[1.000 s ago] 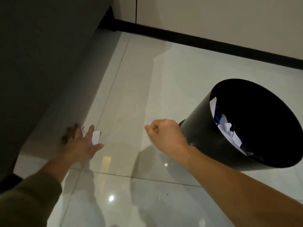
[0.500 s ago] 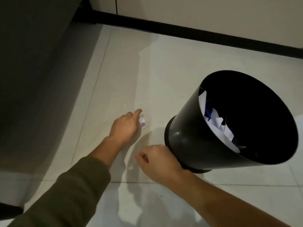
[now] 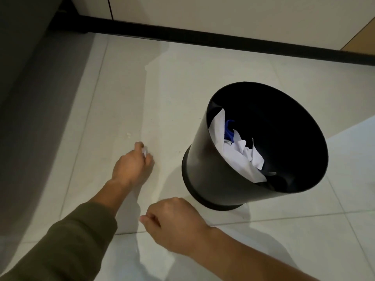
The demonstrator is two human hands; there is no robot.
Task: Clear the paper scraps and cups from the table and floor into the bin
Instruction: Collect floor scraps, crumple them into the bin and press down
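View downward onto pale floor tiles [image 3: 182,82], read from left to right. At the far left a dark panel [image 3: 24,98] stands in shade, its lower edge meeting the tiles. My left sleeve [image 3: 67,244], olive green, enters from the lower left corner. My left hand [image 3: 132,167] reaches forward and down, knuckles uppermost, with thumb and fingertips drawn together on a small white scrap [image 3: 144,152]; the scrap shows between the fingertips, at or just above the tile surface, and I cannot tell whether it touches the floor. A tiny pale crumb [image 3: 128,135] lies on the tile just beyond the hand, apart from it. My right hand [image 3: 174,224], bare to the forearm, hovers nearer the camera and between the left hand and the bin [image 3: 199,171]; its fingers are curled under and the thumb lies against the forefinger, and I cannot tell whether anything is held inside. To the right stands the bin, black, round, set on its base on the tiles, wider at the rim than at the base, close to the right hand but not touching it. Inside it, against the left wall, lies crumpled white paper [image 3: 237,159] with a blue object [image 3: 229,128] partly buried near the top of the heap. A black skirting [image 3: 203,40] runs along the far edge of the floor beneath a pale wall [image 3: 223,15], and a wood-toned strip [image 3: 361,39] shows at the upper right corner.
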